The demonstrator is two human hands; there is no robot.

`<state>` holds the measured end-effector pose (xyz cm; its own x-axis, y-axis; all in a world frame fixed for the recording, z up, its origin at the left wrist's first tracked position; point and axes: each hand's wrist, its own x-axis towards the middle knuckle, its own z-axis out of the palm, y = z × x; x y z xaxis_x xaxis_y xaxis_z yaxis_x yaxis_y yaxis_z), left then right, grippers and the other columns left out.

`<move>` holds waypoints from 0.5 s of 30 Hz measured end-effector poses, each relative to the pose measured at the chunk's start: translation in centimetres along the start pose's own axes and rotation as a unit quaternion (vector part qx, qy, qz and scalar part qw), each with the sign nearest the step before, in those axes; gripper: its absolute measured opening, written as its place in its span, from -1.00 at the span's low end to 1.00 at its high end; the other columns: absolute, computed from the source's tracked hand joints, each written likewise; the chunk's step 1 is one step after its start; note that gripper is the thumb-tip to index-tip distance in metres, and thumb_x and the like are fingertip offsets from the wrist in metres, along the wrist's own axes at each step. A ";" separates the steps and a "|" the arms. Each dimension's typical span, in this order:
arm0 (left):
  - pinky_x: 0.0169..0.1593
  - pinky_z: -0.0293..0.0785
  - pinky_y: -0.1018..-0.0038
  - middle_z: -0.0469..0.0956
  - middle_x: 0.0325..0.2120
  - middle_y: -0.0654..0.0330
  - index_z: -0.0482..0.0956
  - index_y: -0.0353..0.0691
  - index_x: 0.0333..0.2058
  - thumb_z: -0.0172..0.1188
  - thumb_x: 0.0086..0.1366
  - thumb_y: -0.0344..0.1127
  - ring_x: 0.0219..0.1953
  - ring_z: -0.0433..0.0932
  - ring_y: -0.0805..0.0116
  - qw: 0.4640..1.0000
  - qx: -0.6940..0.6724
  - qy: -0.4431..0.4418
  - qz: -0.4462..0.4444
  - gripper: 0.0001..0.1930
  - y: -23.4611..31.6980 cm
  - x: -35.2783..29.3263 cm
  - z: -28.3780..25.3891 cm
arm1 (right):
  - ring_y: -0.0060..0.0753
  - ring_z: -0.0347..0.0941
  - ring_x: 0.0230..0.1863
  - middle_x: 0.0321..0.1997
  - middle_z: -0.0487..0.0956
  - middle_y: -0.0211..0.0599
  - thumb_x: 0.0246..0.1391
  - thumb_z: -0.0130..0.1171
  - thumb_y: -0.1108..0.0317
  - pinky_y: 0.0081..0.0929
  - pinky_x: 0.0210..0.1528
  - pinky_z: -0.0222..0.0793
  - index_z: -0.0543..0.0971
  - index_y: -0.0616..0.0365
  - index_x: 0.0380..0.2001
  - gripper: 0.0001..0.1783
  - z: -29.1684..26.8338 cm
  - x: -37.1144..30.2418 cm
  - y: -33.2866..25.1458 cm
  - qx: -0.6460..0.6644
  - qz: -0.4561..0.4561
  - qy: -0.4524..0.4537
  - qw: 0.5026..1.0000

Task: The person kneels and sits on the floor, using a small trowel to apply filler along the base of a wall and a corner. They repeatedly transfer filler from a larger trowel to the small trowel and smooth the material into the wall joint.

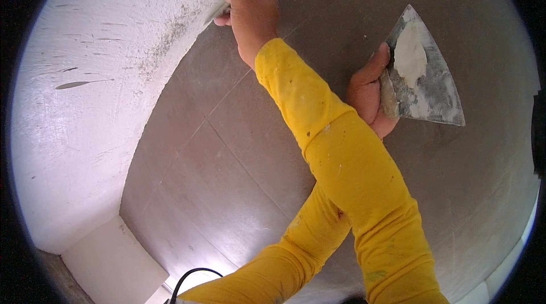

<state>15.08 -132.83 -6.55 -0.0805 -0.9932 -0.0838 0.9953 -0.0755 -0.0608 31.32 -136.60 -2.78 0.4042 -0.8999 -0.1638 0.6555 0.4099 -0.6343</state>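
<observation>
My forearms, both in yellow sleeves, cross, with the right one over the left. My left hand (368, 85) is closed on a wide putty knife (437, 85). Its triangular metal blade lies face up and carries a lump of whitish putty (410, 56); the handle is mostly hidden. At the upper left, my right hand (255, 17) is closed on a thin, flat, pale tool (216, 13). This tool lies along the joint between the white wall (114, 88) and the brown tiled surface (239, 150). Fingers cover most of it, so its kind cannot be made out.
Dark specks and smears mark the white wall on the left. A pale block-like corner piece (111, 261) stands at the lower left, near a black curved cable (193, 270). Thin joint lines run across the brown tiles. A dark object (537, 133) shows at the right rim.
</observation>
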 end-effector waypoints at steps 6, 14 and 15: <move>0.20 0.37 0.27 0.50 0.04 0.08 0.41 -0.27 0.09 0.03 0.36 0.07 0.10 0.48 0.20 0.999 0.032 0.018 0.013 -0.46 0.0 -0.3 -0.2 | -0.08 0.50 -0.20 -0.29 0.46 0.12 0.01 0.05 0.42 -0.22 -0.16 0.59 0.34 0.45 -0.26 -0.71 1.1 -1.1 -0.2 -0.118 -0.084 -0.121 0.982; 0.20 0.34 0.08 0.54 0.01 0.09 0.46 -0.20 0.07 0.03 0.37 -0.08 0.07 0.50 0.12 0.998 0.046 0.035 -0.008 -0.58 -0.1 0.0 0.1 | -0.17 0.46 -0.31 -0.32 0.51 0.10 0.05 -0.13 0.47 -0.16 -0.07 0.37 0.45 0.45 -0.26 -0.74 -2.2 0.5 -2.7 -0.176 -0.156 0.099 0.967; 0.20 0.34 0.07 0.54 0.01 0.09 0.47 -0.20 0.07 0.02 0.37 -0.08 0.07 0.50 0.12 0.998 0.044 0.039 -0.009 -0.59 -0.1 0.0 0.0 | -0.19 0.46 -0.32 -0.32 0.51 0.11 0.05 -0.13 0.47 -0.17 -0.10 0.37 0.45 0.45 -0.28 -0.74 -2.4 0.8 -2.6 -0.200 -0.166 0.124 0.958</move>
<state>15.02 -132.86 -6.54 -0.0982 -0.9821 -0.1608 0.9943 -0.1035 0.0246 28.41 -138.73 -3.06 0.0194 -0.9988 -0.0457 0.4048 0.0496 -0.9130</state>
